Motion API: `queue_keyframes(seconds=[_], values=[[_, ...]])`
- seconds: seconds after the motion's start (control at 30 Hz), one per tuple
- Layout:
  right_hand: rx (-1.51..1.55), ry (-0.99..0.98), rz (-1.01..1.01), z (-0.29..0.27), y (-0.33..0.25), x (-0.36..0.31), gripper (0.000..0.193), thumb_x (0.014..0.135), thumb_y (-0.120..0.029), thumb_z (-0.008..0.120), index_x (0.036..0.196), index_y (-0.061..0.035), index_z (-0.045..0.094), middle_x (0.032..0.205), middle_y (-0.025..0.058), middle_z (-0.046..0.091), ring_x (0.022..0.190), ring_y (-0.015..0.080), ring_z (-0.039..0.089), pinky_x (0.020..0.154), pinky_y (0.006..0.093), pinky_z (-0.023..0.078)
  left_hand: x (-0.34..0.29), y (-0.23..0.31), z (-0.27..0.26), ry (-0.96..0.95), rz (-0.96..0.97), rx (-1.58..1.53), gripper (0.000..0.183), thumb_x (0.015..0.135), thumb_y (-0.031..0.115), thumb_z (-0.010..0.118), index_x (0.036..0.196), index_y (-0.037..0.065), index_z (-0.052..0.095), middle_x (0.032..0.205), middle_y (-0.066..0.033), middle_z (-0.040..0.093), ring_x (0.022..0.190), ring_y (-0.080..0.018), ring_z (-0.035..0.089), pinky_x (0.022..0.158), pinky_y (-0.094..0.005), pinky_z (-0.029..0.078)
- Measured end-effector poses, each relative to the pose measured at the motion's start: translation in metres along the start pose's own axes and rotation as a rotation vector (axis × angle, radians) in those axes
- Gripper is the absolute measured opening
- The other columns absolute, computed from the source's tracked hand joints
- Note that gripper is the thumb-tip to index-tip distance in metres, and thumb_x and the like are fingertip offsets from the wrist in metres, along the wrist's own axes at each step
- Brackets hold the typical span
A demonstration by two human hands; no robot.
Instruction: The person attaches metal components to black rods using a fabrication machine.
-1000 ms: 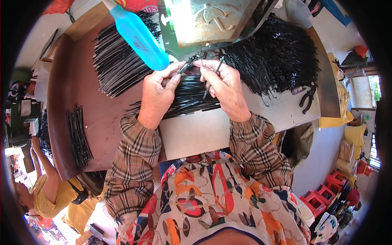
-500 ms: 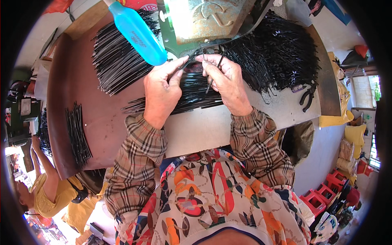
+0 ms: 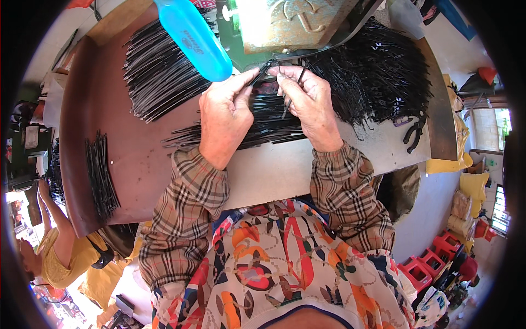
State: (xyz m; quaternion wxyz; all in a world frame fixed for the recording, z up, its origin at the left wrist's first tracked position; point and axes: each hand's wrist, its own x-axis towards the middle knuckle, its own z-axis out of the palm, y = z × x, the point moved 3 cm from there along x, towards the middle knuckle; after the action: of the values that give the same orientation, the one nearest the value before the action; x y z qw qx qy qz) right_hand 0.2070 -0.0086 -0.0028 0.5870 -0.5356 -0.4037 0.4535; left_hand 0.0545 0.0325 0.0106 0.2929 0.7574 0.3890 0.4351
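I see both hands moved up toward far table edge. Left hand (image 3: 226, 123) and right hand (image 3: 311, 107) pinch one thin black rod (image 3: 269, 64) under metal plate (image 3: 296, 22). Blue bottle (image 3: 193, 37) beside.

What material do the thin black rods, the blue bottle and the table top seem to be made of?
Thin black rods: probably metal with a dark coating; they lie straight and stiff and give fine bright glints.
Blue bottle: plastic, smooth and slightly translucent, with a soft sheen.
Table top: perhaps wood or board, brown and matt; the pale strip near the person looks like sheet metal, but this is uncertain.
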Motion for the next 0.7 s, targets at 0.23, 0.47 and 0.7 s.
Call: queue_keyframes(seconds=[0.23,0.47,0.7], values=[[-0.026,-0.081,0.017,-0.008,-0.001,0.006,0.022,0.091,-0.011,0.056,0.107,0.0024,0.064,0.074,-0.0043,0.055,0.056,-0.0011,0.041,0.049,0.0150,0.031,0.001,0.005,0.001,0.022,0.141,0.148,0.037,0.077,-0.012,0.059,0.109,0.006,0.068,0.073,-0.0104,0.051,0.063,-0.0212,0.053,0.058,-0.0288,0.043],[0.151,-0.200,0.246,-0.010,-0.006,0.010,0.019,0.090,-0.012,0.057,0.102,0.0013,0.063,0.068,-0.0030,0.052,0.050,-0.0003,0.040,0.042,0.0155,0.030,-0.003,0.017,0.000,-0.107,0.213,0.427,0.048,0.070,-0.013,0.055,0.114,0.005,0.060,0.090,-0.0138,0.055,0.072,-0.0330,0.059,0.062,-0.0374,0.048],[0.088,-0.140,0.130,-0.009,-0.001,0.005,0.020,0.090,-0.015,0.058,0.102,0.0003,0.064,0.068,-0.0033,0.052,0.050,-0.0003,0.040,0.042,0.0155,0.030,-0.004,0.019,0.001,-0.143,0.219,0.460,0.053,0.068,-0.013,0.054,0.118,0.005,0.057,0.098,-0.0156,0.056,0.076,-0.0347,0.061,0.063,-0.0397,0.050]])
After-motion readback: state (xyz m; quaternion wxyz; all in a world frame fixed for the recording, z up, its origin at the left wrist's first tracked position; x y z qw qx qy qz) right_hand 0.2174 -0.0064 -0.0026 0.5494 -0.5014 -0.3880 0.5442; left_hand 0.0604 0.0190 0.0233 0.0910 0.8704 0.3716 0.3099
